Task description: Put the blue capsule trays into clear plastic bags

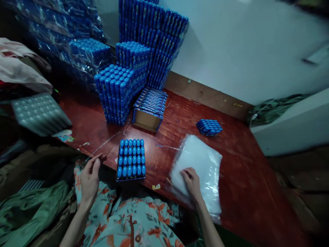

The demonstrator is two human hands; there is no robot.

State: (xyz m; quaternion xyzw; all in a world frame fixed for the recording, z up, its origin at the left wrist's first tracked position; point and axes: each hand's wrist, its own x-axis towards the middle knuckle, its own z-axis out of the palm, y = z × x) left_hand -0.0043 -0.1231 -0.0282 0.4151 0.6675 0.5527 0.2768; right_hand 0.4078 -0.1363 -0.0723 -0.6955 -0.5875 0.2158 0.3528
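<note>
My left hand (89, 178) hovers at the table's front edge, thumb and fingers apart, with nothing in it. Just right of it, an open tray of blue-capped small bottles (132, 160) stands in tidy rows; their kind is not clear from the caps. A stack of clear plastic bags (203, 164) lies flat to the right of the tray. On the stack rests my right hand (191, 181), its fingers curled and pinching at the top plastic bag. The fingertips are partly hidden by the hand.
Tall stacks of blue packs (113, 92) rise at the back left, beside an open cardboard box (147, 120). Plastic-wrapped packs (89, 51) pile up further left. A small blue bundle (209, 127) lies on the red-brown table (246, 181) at the right. A silvery ridged pack (41, 115) sits at left.
</note>
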